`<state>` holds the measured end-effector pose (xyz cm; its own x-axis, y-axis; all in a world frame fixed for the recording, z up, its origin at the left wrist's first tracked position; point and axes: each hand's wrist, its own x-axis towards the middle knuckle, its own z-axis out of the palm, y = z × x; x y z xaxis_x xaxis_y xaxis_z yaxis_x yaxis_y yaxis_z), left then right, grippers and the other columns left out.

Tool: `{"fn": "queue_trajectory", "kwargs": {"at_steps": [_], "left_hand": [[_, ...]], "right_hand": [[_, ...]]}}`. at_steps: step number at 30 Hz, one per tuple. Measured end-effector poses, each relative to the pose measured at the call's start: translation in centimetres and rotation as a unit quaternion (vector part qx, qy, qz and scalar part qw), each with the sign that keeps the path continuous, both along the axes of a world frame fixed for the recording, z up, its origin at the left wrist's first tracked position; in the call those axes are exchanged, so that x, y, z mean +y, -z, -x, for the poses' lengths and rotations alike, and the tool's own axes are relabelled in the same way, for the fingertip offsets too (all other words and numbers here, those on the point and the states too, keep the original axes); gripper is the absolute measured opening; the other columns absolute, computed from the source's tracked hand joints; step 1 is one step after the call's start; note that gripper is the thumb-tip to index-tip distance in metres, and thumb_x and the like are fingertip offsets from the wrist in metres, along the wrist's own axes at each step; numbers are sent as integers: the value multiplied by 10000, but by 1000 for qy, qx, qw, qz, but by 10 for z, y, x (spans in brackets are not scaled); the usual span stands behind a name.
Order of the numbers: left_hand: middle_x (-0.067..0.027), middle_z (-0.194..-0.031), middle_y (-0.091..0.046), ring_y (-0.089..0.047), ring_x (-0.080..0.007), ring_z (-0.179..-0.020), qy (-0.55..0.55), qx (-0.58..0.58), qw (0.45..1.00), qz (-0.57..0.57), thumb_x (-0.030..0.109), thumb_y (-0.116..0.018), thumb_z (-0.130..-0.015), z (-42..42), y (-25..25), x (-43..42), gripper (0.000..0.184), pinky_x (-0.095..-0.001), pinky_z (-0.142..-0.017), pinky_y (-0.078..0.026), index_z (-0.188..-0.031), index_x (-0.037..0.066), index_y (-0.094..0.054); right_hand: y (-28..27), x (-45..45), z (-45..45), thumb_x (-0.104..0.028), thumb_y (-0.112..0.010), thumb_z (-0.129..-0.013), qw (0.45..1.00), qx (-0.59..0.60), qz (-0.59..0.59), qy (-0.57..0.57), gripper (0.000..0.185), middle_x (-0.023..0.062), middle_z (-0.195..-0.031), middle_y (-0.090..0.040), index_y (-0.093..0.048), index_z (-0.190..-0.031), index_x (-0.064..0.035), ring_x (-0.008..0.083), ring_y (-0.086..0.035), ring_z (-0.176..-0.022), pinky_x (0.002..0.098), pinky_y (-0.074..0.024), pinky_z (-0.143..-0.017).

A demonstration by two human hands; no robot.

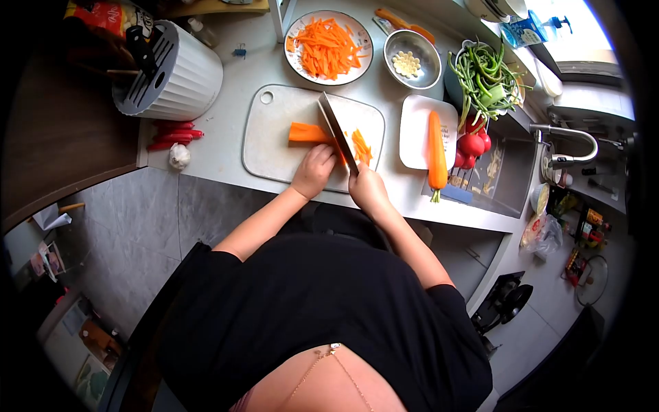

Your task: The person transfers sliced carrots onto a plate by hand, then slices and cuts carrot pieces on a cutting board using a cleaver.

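Note:
My right hand (368, 188) is wrapped round the handle of a kitchen knife (332, 123). The wide blade stands across the white cutting board (268, 154), its tip pointing away from me. With curled fingers my left hand (316, 169) presses on carrot just left of the blade; the part under the fingers is hidden. Beyond those fingers a thick piece of carrot (306, 132) lies on the board. To the right of the blade are cut carrot strips (362, 147). A patterned plate (290, 63) behind the board holds a heap of carrot shreds (325, 49).
Right of the board, a whole carrot (436, 147) lies on a white tray (414, 141). Farther back are a metal bowl (432, 77) and green beans (484, 72). Radishes (471, 144) sit by the sink (511, 175). At left are a knife block (182, 75), red chillies (171, 134) and garlic (180, 156).

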<state>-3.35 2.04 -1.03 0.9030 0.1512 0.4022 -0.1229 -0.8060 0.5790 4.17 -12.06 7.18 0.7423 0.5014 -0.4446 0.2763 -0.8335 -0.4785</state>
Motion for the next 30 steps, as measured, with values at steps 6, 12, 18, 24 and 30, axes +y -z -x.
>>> {"fn": "queue_trajectory", "kwargs": {"at_steps": [6,12,18,24,30], "left_hand": [[-152,-1088,-578,-533,-324,-1068,2,-9,1000,14,87,-568,-774,-1,-5,-3,228,-404,-917,-456,-972,-14,-619],[-150,-1080,-584,-535,-315,-1078,-2,-9,1000,15,81,-555,-779,3,1,-2,235,-403,-922,-455,-979,-21,-626],[-156,-1078,-583,-533,-321,-1072,-7,-10,1000,7,82,-553,-783,5,2,-1,217,-410,-923,-453,-960,-20,-627],[-167,-1085,-569,-534,-343,-1041,-6,-23,999,37,79,-635,-755,1,0,1,213,-431,-906,-444,-951,-4,-622],[-175,-1159,-527,-503,-337,-1093,-113,0,993,31,122,-615,-814,-2,-1,-1,212,-428,-956,-408,-986,-1,-607]], "right_hand": [[9,25,-12,-154,-502,-859,999,-35,-11,14,217,300,-763,-624,-567,-861,53,445,-630,-731,519,-504,-690],[-7,5,0,-172,-494,-887,998,-28,-44,29,235,307,-725,-612,-571,-868,50,461,-618,-713,531,-493,-685],[2,9,6,-155,-499,-862,999,-12,-7,37,236,303,-767,-624,-567,-862,71,470,-617,-732,520,-497,-709],[11,34,-11,-154,-525,-834,999,-33,0,15,239,299,-784,-628,-577,-870,76,459,-624,-767,513,-502,-720],[-11,17,3,-168,-496,-883,999,-32,-20,24,245,308,-737,-611,-594,-867,56,470,-614,-724,525,-493,-700]]}}
